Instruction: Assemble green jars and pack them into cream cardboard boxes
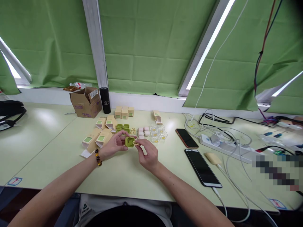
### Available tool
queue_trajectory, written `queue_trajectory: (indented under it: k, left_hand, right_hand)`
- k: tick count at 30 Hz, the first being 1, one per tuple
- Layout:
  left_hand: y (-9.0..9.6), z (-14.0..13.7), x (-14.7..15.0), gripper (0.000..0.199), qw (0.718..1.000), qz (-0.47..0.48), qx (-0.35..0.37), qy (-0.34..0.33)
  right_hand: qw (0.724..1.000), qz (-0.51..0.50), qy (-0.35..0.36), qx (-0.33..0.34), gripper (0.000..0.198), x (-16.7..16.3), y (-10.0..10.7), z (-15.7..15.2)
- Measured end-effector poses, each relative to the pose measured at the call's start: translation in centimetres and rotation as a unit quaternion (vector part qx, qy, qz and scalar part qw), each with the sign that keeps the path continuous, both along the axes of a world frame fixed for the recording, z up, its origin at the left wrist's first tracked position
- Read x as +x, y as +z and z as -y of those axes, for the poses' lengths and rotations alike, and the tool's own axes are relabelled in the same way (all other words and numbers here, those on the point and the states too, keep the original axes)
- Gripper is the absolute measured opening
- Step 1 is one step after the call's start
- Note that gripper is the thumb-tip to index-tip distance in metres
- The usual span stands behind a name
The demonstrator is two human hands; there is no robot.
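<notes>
Between thumb and fingers, my left hand point(115, 144) grips a small green square cup point(129, 142), its hollow side turned toward me. My right hand point(148, 153) pinches a small cream-coloured piece point(135, 143) at the cup's right edge; whether it touches the cup I cannot tell. Just beyond the hands stand several more green cups point(119, 126). Beside those lie small yellowish pieces point(133, 130), pink rounded blocks point(146, 133) and clear plastic cases point(155, 138). Opened small cartons point(91, 138) lie left of my left hand.
Closed small boxes point(124, 113) stand at the back near a black bottle point(105, 100) and a cardboard box point(86, 102). Another opened carton point(157, 117) lies behind the cases. To the right are two phones point(203, 167), a power strip point(227, 148) and tangled cables.
</notes>
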State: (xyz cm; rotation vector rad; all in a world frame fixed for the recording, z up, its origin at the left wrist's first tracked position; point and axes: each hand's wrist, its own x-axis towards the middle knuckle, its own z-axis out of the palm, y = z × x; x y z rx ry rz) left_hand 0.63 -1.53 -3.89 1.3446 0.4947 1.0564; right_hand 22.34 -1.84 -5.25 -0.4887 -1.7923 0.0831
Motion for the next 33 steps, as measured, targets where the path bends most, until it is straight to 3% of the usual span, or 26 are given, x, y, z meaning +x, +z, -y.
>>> queue_trajectory:
  k: [4,13,23,33]
  left_hand:
    - [0.1,0.2,0.6,0.051,1.000,-0.009,-0.003,0.000]
    - [0.3,0.4,0.9,0.051,1.000,-0.028,0.000,0.007]
    - [0.0,0.3,0.9,0.052,0.999,-0.043,0.018,0.019]
    - [-0.1,0.2,0.7,0.051,0.997,-0.060,0.025,0.031]
  right_hand:
    - [0.997,0.051,-0.038,0.046,0.018,0.1,0.2,0.0]
    - [0.982,0.132,-0.112,0.074,0.014,0.1,0.0,-0.6]
    - [0.978,0.152,-0.119,0.086,0.017,0.0,-0.2,-0.6]
    - [0.985,0.141,-0.080,0.064,0.017,-0.2,-0.8,-1.2]
